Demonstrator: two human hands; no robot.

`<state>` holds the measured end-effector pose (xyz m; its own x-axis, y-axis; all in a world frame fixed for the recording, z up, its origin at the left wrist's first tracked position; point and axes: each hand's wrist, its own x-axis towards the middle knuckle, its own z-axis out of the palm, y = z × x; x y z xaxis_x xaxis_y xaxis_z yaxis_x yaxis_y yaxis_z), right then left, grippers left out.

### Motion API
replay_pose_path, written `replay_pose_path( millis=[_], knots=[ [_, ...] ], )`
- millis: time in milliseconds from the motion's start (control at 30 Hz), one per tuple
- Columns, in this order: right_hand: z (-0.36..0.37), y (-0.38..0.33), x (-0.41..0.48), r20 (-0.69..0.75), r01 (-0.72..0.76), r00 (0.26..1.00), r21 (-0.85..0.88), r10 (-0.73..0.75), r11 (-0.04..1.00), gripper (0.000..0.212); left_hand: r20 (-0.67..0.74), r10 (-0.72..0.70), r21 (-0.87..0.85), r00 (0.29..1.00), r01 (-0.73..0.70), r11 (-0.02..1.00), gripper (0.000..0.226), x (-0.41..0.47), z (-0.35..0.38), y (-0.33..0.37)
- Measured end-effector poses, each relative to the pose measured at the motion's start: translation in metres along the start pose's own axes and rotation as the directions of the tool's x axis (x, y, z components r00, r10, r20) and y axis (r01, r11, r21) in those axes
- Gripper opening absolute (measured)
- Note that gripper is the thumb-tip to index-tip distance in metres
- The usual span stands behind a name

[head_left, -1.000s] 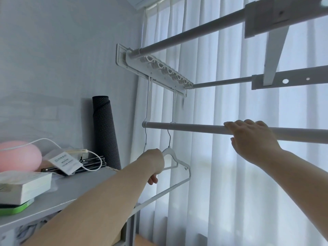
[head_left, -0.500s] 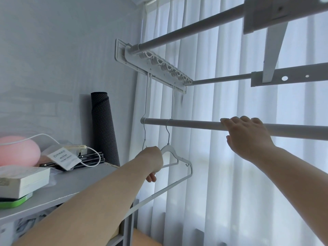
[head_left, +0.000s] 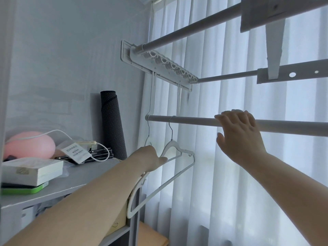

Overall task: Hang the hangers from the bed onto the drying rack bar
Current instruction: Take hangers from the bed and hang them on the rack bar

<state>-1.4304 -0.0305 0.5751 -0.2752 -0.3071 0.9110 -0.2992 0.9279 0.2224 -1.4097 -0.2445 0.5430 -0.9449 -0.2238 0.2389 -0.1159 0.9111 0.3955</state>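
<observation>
The drying rack bar (head_left: 195, 121) runs horizontally in front of the white curtain. A white hanger (head_left: 170, 145) hangs from it by its metal hook near the bar's left end. My left hand (head_left: 150, 158) grips that hanger's left shoulder. A second hanger (head_left: 148, 126) hooks onto the bar further left; my left hand hides most of its body. My right hand (head_left: 239, 134) lies against the bar to the right, with its fingers stretched over the bar and its thumb spread below.
A grey shelf (head_left: 85, 176) on the left carries stacked books (head_left: 32, 172), a pink round object (head_left: 29, 145), a white cable and a rolled dark mat (head_left: 112, 123). Higher rack bars (head_left: 195, 25) and a wall bracket (head_left: 159, 68) hang overhead.
My right hand's fingers have loosened from curled over the bar to stretched against it. My left hand stays on the hanger, which hangs in the same place.
</observation>
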Motion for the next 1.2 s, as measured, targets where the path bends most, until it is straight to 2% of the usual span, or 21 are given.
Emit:
replay_pose_path(
  millis=[100,233,300,367,467,600,700,800,967,1100,1200],
  knots=[
    [0.004,-0.019,-0.004,-0.033,0.027,0.999,0.077,-0.024,0.997,0.043,-0.132,-0.011,-0.117,0.991,-0.005,0.993,0.049,-0.020,0.008,-0.016],
    [0.005,-0.061,-0.014,-0.083,0.111,0.992,0.237,-0.093,0.965,0.036,-0.339,0.019,-0.266,0.940,-0.115,0.957,0.022,-0.070,0.009,-0.044],
    [-0.011,-0.086,-0.022,0.039,0.102,0.992,0.342,-0.123,0.934,0.032,-0.381,0.014,-0.279,0.925,-0.130,0.952,0.011,-0.101,0.007,-0.066],
    [-0.030,-0.112,-0.026,0.198,0.046,0.967,0.486,-0.161,0.873,0.024,-0.408,-0.021,-0.292,0.913,-0.109,0.950,0.016,-0.133,0.002,-0.091],
    [-0.056,-0.152,-0.033,0.337,0.045,0.896,0.577,-0.289,0.815,0.027,-0.428,-0.159,-0.394,0.890,-0.025,0.919,0.028,-0.193,-0.004,-0.129],
    [-0.102,-0.221,-0.050,0.328,0.074,0.835,0.729,-0.442,0.680,0.027,-0.452,-0.394,-0.503,0.800,0.136,0.854,0.032,-0.299,-0.006,-0.188],
    [-0.140,-0.281,-0.079,0.312,0.064,0.775,0.827,-0.550,0.559,0.027,-0.397,-0.574,-0.623,0.716,0.249,0.742,0.030,-0.401,0.000,-0.222],
    [-0.190,-0.356,-0.140,0.305,0.020,0.665,0.905,-0.681,0.424,0.027,-0.335,-0.745,-0.699,0.577,0.379,0.607,0.030,-0.526,0.002,-0.242],
    [-0.286,-0.471,-0.250,0.163,-0.028,0.401,0.986,-0.901,0.166,0.017,-0.323,-0.910,-0.665,0.260,0.621,0.414,0.030,-0.728,0.010,-0.267],
    [-0.361,-0.551,-0.322,0.025,-0.051,0.235,0.999,-0.972,0.013,0.026,-0.260,-0.962,-0.669,-0.085,0.734,0.116,0.032,-0.867,0.025,-0.281],
    [-0.412,-0.601,-0.376,-0.036,-0.053,0.085,0.998,-0.996,-0.041,0.029,-0.226,-0.934,-0.616,-0.278,0.783,-0.084,0.031,-0.944,0.040,-0.286]
  ],
)
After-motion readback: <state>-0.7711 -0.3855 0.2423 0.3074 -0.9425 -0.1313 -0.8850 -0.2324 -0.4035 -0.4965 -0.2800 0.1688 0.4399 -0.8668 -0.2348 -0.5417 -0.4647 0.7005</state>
